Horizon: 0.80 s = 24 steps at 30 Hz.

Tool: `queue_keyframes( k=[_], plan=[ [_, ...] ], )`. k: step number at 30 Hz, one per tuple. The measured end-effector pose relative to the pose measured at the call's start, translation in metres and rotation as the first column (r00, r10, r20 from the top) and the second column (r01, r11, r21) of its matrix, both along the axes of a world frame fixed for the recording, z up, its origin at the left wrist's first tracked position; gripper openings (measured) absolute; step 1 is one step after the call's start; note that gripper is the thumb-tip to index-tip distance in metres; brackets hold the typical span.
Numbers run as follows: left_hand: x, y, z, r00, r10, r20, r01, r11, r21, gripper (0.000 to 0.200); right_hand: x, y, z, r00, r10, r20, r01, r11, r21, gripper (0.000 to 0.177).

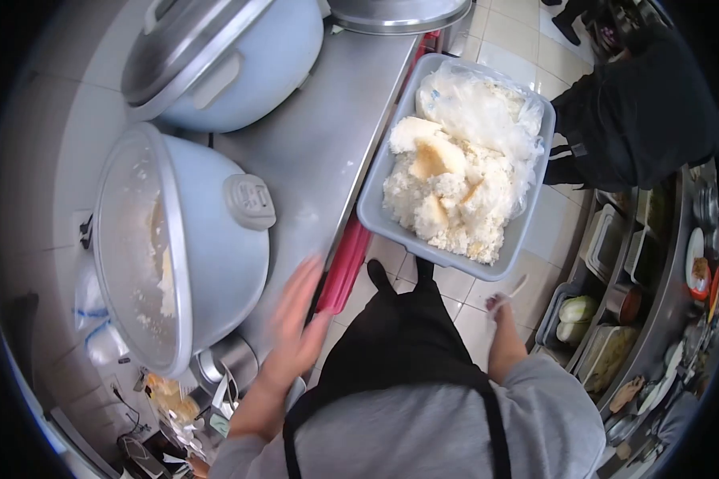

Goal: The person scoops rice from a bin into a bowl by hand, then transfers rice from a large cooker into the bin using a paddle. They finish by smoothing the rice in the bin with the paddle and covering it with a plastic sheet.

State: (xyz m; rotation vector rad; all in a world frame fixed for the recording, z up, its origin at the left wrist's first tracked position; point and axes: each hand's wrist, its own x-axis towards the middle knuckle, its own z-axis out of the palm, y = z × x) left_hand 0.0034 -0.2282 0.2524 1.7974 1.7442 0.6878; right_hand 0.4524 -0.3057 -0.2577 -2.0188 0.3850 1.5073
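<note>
My left hand (298,323), blurred by motion, is open with its fingers apart at the edge of the steel counter (311,144), right of an uncovered rice cooker (224,231) with some rice stuck inside. Low on the right, my right hand (499,306) holds a pale, thin utensil (519,286), partly blurred. Ahead of me, a grey tub (367,211) contains a heap of white rice (463,188) with browned crust pieces, and a clear plastic bag (487,104) lies over its far part.
A second cooker (240,80) with its lid on stands farther back on the counter. Below the counter edge is a red tray (347,263). A person in dark clothes (639,112) stands at the right, near shelves of food containers (607,239). Pots (228,359) lie at the lower left.
</note>
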Motion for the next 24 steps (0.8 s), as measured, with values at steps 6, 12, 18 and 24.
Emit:
queue_keyframes(
  k=[6, 12, 18, 24],
  plan=[
    [0.004, 0.122, -0.202, 0.921, 0.380, -0.088, -0.360, 0.915, 0.183, 0.055, 0.090, 0.028, 0.095, 0.971, 0.178, 0.159, -0.201, 0.968, 0.149, 0.015],
    [0.146, 0.168, -0.189, 0.989, 0.025, 0.143, -0.021, 0.999, -0.032, 0.061, 0.082, 0.084, 0.201, 0.330, 0.603, 0.726, -0.853, 0.520, -0.045, 0.025],
    [0.145, 0.193, -0.192, 0.539, 0.448, 0.713, -0.137, 0.882, -0.450, 0.077, -0.067, 0.159, 0.322, 0.288, 0.447, 0.847, -0.957, 0.174, 0.233, 0.047],
    [0.090, 0.149, -0.077, 0.789, 0.287, 0.543, -0.438, 0.883, 0.170, 0.051, -0.215, 0.200, 0.355, 0.403, 0.550, 0.732, -0.815, -0.149, 0.560, 0.044]
  ],
)
